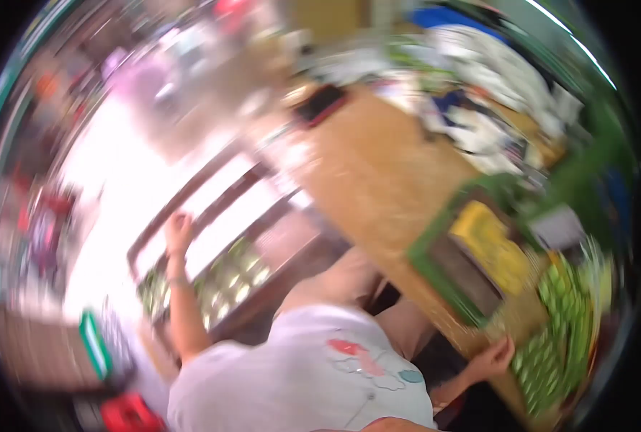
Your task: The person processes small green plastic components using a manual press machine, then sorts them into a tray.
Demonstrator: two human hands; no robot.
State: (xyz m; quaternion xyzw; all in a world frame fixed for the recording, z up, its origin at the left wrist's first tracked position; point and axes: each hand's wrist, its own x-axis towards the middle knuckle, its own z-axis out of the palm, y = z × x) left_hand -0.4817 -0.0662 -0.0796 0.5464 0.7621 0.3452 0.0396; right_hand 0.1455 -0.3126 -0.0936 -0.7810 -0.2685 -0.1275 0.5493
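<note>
Here, left hand [179,227] looked curled, could not tell if holding | it was over a brown box [263,294], shiny green things [223,291] by its wrist | right hand [495,356] was too blurry to tell | green pile [540,371] lay just right of it

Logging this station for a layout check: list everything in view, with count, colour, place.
Rectangular wooden-looking table: 1, tan, centre to right
Flat red-edged rectangle: 1, dark, table's far end
Crumpled pile: 1, mostly white, table's far right
Rectangular rimmed tray: 1, green, table's right
Flat yellow piece: 1, yellow, at green tray
Shiny patterned pieces: count unclear, green, lower right
Divided rectangular tray: 1, brown, left
Shiny rounded pieces: count unclear, green, in brown tray
Rest: too blurred
Printed shirt: 1, white, lower centre
Left fingers: bare, over brown tray
Right fingers: bare, beside patterned pieces
</note>
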